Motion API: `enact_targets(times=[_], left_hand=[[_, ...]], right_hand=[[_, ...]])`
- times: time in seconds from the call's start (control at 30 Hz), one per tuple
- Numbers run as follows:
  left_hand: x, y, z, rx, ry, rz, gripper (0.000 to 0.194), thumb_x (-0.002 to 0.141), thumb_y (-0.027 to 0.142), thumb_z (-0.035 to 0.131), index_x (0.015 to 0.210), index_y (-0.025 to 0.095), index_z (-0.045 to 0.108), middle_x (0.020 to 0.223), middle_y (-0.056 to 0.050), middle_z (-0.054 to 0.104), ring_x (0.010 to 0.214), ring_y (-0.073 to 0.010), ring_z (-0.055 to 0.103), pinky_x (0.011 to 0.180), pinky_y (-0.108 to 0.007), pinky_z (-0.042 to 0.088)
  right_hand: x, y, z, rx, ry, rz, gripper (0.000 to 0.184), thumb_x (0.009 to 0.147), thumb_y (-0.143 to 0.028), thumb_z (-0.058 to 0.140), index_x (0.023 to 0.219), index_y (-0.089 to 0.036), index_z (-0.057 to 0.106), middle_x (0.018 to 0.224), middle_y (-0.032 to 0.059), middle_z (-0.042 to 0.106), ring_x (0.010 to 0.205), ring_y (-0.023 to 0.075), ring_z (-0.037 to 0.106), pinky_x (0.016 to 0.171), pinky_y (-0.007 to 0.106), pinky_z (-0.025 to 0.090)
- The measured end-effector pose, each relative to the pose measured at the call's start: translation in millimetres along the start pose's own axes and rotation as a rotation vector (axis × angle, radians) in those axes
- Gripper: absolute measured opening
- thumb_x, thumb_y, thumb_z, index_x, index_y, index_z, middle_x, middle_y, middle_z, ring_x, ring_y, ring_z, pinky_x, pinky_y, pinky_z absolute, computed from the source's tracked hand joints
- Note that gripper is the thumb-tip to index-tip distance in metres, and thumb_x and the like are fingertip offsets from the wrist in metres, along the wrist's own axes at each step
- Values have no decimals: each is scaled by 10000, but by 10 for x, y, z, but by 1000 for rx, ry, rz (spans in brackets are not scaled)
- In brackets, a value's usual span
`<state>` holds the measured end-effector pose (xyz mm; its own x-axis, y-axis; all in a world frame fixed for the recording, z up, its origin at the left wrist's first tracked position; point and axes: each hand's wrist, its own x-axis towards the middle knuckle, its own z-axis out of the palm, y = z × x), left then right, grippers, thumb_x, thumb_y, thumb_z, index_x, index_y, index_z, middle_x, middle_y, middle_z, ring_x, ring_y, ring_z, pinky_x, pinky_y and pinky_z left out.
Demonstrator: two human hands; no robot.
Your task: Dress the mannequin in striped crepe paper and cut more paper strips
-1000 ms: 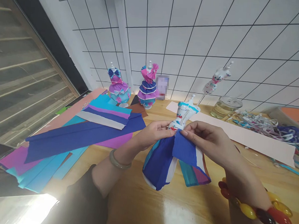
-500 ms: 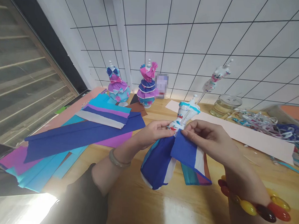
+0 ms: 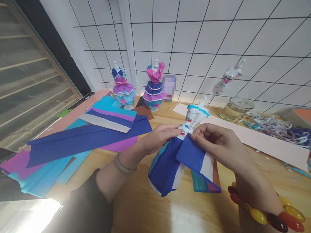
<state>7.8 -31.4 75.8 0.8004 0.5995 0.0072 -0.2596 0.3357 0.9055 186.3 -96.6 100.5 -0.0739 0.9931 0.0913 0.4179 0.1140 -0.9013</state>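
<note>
A small white dress-form mannequin (image 3: 191, 119) with printed flowers and a turquoise band round its top leans back in my hands. My left hand (image 3: 161, 137) is closed around its waist, thumb in front. From the waist down hangs a skirt of coloured paper strips (image 3: 164, 167), mostly dark blue with white and teal. My right hand (image 3: 216, 142) pinches the top corner of a dark blue paper piece (image 3: 191, 153) between thumb and forefinger, close against the waist. White, brown, teal and purple strips show beneath that piece.
Crepe paper sheets (image 3: 89, 137) lie piled on the left of the wooden table (image 3: 145, 216). Two dressed mannequins (image 3: 124, 90) and a bare mannequin (image 3: 226, 80) stand at the back. A glass jar (image 3: 236, 108), pale card strip (image 3: 269, 139) and tangled paper scraps (image 3: 272, 126) are on the right.
The blue piece's corner has shifted slightly at the waist under my right fingers, and its lower edge swings a little left. Both hands keep their hold; the view has moved slightly.
</note>
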Motion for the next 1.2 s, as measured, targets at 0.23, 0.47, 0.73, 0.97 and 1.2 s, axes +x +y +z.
enact_targets(times=[0.23, 0.47, 0.73, 0.97, 1.2], left_hand=[[11, -27, -14, 25, -5, 45, 248, 831, 354, 571, 864, 117, 638, 857, -50, 624, 840, -158, 553, 811, -286, 396], [0, -39, -12, 43, 17, 39, 268, 807, 378, 606, 888, 126, 648, 882, -52, 644, 826, -149, 570, 782, -262, 408], [-4, -37, 9, 136, 35, 43, 362, 757, 358, 668, 1031, 122, 640, 995, -89, 656, 960, -188, 575, 855, -290, 402], [4, -95, 17, 235, 109, 62, 341, 770, 339, 658, 1033, 129, 602, 939, -64, 638, 878, -150, 577, 788, -260, 419], [-5, -79, 27, 326, 173, 58, 312, 773, 340, 640, 998, 134, 575, 842, -32, 606, 779, -127, 556, 663, -218, 402]], right_hand=[[9, 14, 6, -25, -5, 8, 269, 796, -453, 596, 752, -189, 571, 612, -26, 461, 542, 84, 387, 451, 216, 301], [1, 29, -8, -36, -29, -19, 262, 792, -441, 602, 735, -188, 565, 594, -32, 438, 530, 77, 370, 439, 209, 297], [12, 61, -4, 18, -47, -5, 246, 758, -429, 644, 751, -194, 569, 600, -38, 445, 530, 81, 378, 447, 217, 297], [17, 55, 17, 30, -54, -11, 219, 745, -382, 666, 731, -194, 555, 603, -40, 440, 545, 86, 376, 468, 224, 296], [32, 90, 42, 17, -63, -25, 219, 749, -392, 661, 762, -196, 563, 632, -30, 465, 568, 95, 392, 486, 234, 317]])
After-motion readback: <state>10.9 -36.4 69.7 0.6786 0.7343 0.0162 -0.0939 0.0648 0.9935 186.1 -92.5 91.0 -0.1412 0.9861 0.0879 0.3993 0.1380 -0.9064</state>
